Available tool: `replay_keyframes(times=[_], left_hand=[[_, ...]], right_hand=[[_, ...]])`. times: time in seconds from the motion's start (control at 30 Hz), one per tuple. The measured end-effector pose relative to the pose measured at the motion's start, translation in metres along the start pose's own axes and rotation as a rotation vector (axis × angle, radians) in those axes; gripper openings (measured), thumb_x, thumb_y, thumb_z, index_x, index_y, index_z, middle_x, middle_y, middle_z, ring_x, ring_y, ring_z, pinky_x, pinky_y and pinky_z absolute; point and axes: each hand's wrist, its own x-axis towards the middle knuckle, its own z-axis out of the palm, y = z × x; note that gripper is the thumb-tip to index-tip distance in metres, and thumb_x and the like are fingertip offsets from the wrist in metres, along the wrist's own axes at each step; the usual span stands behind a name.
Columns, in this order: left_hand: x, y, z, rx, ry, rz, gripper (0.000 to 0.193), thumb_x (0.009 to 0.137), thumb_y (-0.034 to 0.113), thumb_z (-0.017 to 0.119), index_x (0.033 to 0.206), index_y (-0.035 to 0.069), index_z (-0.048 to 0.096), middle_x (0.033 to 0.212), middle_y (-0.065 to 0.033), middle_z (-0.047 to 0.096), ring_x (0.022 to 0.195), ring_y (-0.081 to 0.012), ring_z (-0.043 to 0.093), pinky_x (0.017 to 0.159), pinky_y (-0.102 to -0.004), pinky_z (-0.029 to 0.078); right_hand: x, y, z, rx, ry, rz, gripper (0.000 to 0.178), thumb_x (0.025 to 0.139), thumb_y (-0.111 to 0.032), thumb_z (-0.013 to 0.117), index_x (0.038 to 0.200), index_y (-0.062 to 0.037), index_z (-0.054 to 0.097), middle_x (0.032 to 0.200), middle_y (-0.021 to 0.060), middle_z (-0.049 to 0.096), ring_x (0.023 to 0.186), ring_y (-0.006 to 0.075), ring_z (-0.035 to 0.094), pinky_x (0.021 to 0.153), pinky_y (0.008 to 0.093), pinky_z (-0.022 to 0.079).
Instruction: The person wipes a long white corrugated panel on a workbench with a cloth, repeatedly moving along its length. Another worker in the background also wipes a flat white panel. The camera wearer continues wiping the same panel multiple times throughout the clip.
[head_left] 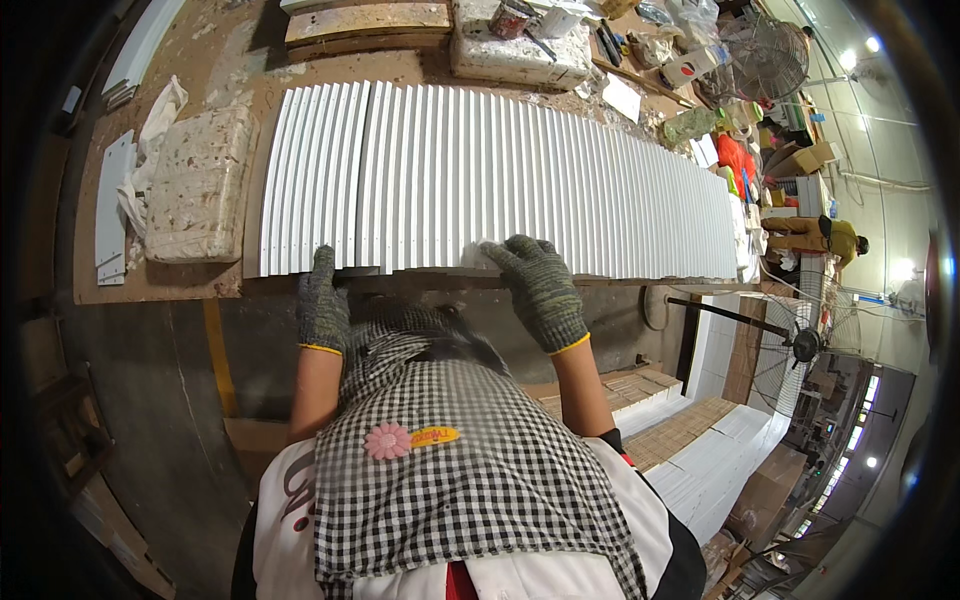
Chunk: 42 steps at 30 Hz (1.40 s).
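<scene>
A long row of narrow white slats [500, 170] lies side by side on the brown workbench, with a dark gap toward the left separating a smaller group. My left hand [323, 308], in a grey-green knit glove, rests at the near ends of that smaller group, its fingers stretched out over the edge and nothing visible in it. Gloved the same way, my right hand [540, 290] is bent over the near ends farther right. Beside its fingertips is a pale, blurred patch [480, 256] that I cannot make out.
A stained, wrapped block [200, 185] and white strips [115, 205] sit at left. Another wrapped block [525, 50] carries a paint pot. Fans [768, 58] stand at right, one beyond the bench. Stacked white boards [690, 465] lie behind my right arm. A person [825, 238] stands far right.
</scene>
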Motion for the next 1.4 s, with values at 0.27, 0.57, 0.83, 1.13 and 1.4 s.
replay_keyframes(times=[0.27, 0.57, 0.83, 1.13, 1.4], left_hand=[[-0.007, 0.005, 0.009, -0.108, 0.162, -0.162, 0.054, 0.107, 0.045, 0.068, 0.137, 0.0, 0.059, 0.12, -0.019, 0.057, 0.095, -0.0329, 0.061, 0.078, -0.0553, 0.061], [0.023, -0.043, -0.078, -0.863, -0.587, -0.003, 0.059, 0.114, 0.037, 0.05, 0.169, 0.017, 0.038, 0.152, -0.0221, 0.058, 0.148, -0.036, 0.049, 0.128, -0.0668, 0.034], [0.004, 0.087, -0.042, -0.768, -0.056, -0.452, 0.06, 0.113, 0.054, 0.048, 0.157, 0.014, 0.056, 0.159, -0.0143, 0.058, 0.148, -0.0387, 0.049, 0.127, -0.0677, 0.027], [0.01, 0.077, -0.041, -0.747, -0.008, -0.443, 0.069, 0.109, 0.052, 0.063, 0.161, 0.008, 0.048, 0.16, -0.0171, 0.052, 0.145, -0.0381, 0.05, 0.123, -0.0633, 0.039], [0.001, 0.071, -0.054, -0.593, -0.123, -0.387, 0.068, 0.112, 0.049, 0.06, 0.163, 0.007, 0.043, 0.16, -0.0191, 0.05, 0.145, -0.0379, 0.05, 0.125, -0.057, 0.041]], right_hand=[[-0.019, -0.01, -0.015, 0.135, -0.193, 0.015, 0.044, 0.096, -0.004, 0.07, 0.137, -0.0219, 0.075, 0.123, 0.0133, 0.073, 0.115, 0.0327, 0.068, 0.102, 0.0468, 0.058], [0.102, 0.019, 0.038, -0.083, 0.192, -0.09, 0.049, 0.096, 0.004, 0.064, 0.138, -0.021, 0.074, 0.117, 0.0108, 0.071, 0.11, 0.0328, 0.067, 0.101, 0.0468, 0.058], [0.308, 0.089, 0.038, -0.124, 0.271, 0.085, 0.053, 0.089, 0.006, 0.064, 0.127, -0.026, 0.081, 0.119, 0.0168, 0.076, 0.105, 0.0398, 0.073, 0.098, 0.0496, 0.06], [0.195, 0.029, 0.015, -0.096, 0.037, 0.001, 0.036, 0.106, -0.009, 0.062, 0.136, -0.0235, 0.076, 0.105, 0.0162, 0.075, 0.093, 0.0332, 0.074, 0.085, 0.0443, 0.065], [0.122, 0.009, 0.002, -0.06, 0.156, 0.011, 0.032, 0.103, -0.007, 0.063, 0.129, -0.0194, 0.077, 0.107, 0.0121, 0.075, 0.095, 0.0294, 0.071, 0.088, 0.0447, 0.062]])
